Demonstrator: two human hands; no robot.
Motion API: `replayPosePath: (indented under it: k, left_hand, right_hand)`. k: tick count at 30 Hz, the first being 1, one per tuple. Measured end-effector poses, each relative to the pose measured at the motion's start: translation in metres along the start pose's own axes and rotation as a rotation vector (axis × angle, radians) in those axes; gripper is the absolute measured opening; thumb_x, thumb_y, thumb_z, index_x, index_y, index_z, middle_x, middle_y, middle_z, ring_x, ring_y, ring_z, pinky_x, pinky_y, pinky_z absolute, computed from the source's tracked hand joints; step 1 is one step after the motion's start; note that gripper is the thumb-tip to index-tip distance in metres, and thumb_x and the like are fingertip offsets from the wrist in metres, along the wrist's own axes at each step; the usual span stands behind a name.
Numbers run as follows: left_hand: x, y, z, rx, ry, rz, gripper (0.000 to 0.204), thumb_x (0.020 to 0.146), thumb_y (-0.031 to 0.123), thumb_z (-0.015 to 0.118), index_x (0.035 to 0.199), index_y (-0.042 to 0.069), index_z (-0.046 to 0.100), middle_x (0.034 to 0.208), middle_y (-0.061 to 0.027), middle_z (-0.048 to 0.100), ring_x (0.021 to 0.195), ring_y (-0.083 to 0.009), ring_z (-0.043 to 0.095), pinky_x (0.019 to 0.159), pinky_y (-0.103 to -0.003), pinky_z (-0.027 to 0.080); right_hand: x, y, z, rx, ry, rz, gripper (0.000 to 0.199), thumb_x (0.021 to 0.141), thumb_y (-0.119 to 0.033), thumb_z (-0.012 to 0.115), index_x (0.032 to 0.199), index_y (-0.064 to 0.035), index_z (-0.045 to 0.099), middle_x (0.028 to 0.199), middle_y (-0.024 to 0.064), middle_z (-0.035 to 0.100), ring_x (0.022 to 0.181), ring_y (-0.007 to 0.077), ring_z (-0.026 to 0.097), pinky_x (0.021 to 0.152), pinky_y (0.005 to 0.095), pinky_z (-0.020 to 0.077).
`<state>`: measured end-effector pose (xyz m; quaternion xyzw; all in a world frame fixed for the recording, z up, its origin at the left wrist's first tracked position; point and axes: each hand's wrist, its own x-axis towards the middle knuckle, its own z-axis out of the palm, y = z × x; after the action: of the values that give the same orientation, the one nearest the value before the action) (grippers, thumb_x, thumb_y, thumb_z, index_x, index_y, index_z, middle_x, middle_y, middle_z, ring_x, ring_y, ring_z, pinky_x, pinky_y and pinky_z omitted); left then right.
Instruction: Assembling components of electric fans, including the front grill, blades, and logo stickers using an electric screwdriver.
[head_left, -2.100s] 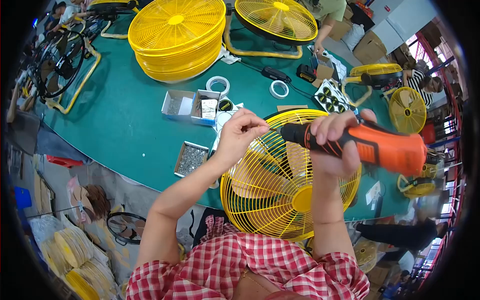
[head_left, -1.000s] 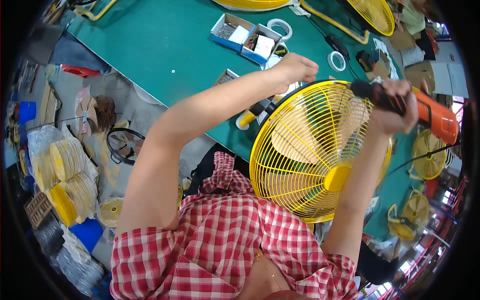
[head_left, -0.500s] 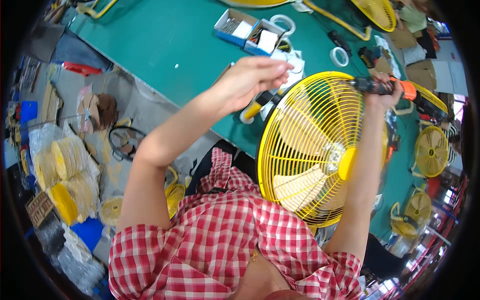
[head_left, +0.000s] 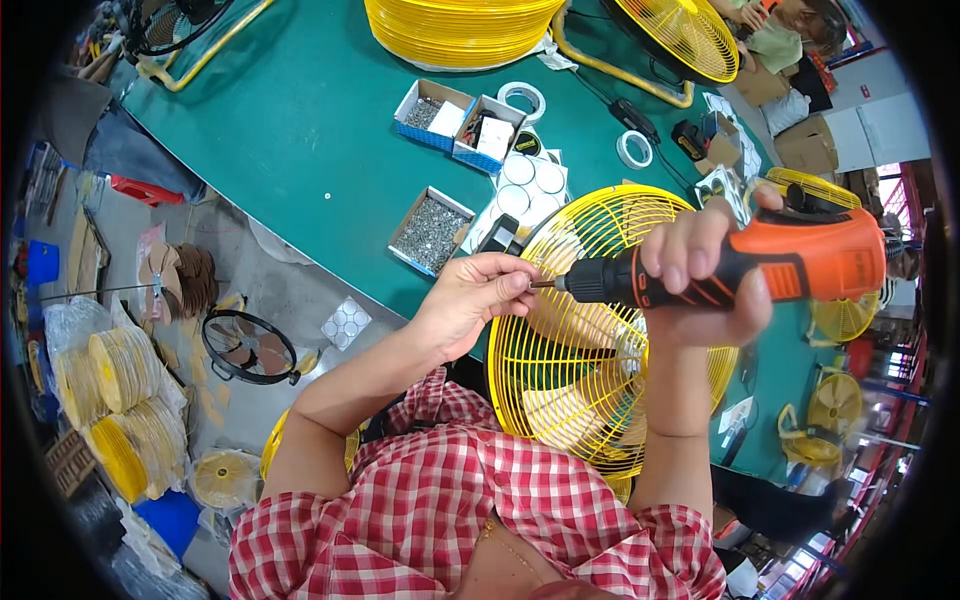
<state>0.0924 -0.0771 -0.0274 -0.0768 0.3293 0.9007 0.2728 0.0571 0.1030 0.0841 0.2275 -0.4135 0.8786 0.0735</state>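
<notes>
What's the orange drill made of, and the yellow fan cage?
The drill looks like smooth, slightly shiny plastic, because it has moulded curves and ridges. The fan cage is probably painted metal: its thin, curved wires are all bright yellow.

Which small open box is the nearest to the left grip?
The lone box of metal bits, just beyond the left grip; the paired boxes are farther away.

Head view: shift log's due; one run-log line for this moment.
left hand: pinched at bit tip | right hand: gripping orange drill | under drill: yellow fan | nearby: parts box
</notes>
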Motion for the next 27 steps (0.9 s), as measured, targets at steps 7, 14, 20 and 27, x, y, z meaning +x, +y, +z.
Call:
replayPosePath:
  k: [7, 14, 20, 27]
  left_hand:
    - [-0.001, -0.001, -0.008, 0.038, -0.025, 0.043, 0.015, 0.083, 0.007, 0.06, 0.096, -0.001, 0.062, 0.085, -0.0105, 0.063, 0.072, -0.0128, 0.06, 0.064, -0.022, 0.05]
    - [-0.003, 0.005, -0.007, 0.186, -0.057, 0.055, 0.015, 0.086, 0.01, 0.057, 0.095, -0.001, 0.061, 0.079, -0.0066, 0.061, 0.066, -0.0088, 0.055, 0.055, -0.018, 0.043]
    - [-0.005, 0.009, -0.013, 0.249, -0.099, -0.06, 0.016, 0.087, 0.016, 0.058, 0.091, 0.0, 0.061, 0.078, -0.0028, 0.059, 0.064, -0.0053, 0.049, 0.053, -0.016, 0.036]
    - [0.015, -0.017, -0.017, 0.9, 0.197, 0.576, 0.017, 0.073, -0.005, 0.066, 0.088, 0.002, 0.067, 0.084, -0.0003, 0.048, 0.065, -0.0081, 0.049, 0.059, -0.02, 0.042]
  right_hand:
    - [0.0, 0.007, -0.005, 0.043, -0.036, -0.033, 0.059, 0.078, -0.028, 0.056, 0.128, -0.0125, 0.027, 0.071, 0.0071, 0.049, 0.055, 0.0188, 0.052, 0.058, 0.0361, 0.046]
    - [0.005, 0.014, -0.01, 0.077, -0.13, 0.014, 0.059, 0.078, -0.021, 0.055, 0.129, -0.0111, 0.026, 0.072, 0.0087, 0.05, 0.058, 0.0208, 0.054, 0.059, 0.0367, 0.0459]
    - [0.006, 0.023, -0.007, 0.096, -0.142, 0.063, 0.056, 0.079, -0.025, 0.056, 0.129, -0.0114, 0.032, 0.07, 0.0062, 0.048, 0.055, 0.0164, 0.05, 0.055, 0.0318, 0.0431]
    - [-0.003, 0.035, -0.007, -0.027, -0.083, 0.046, 0.057, 0.076, -0.014, 0.065, 0.121, -0.0078, 0.032, 0.069, 0.0085, 0.051, 0.058, 0.0185, 0.054, 0.057, 0.0332, 0.0476]
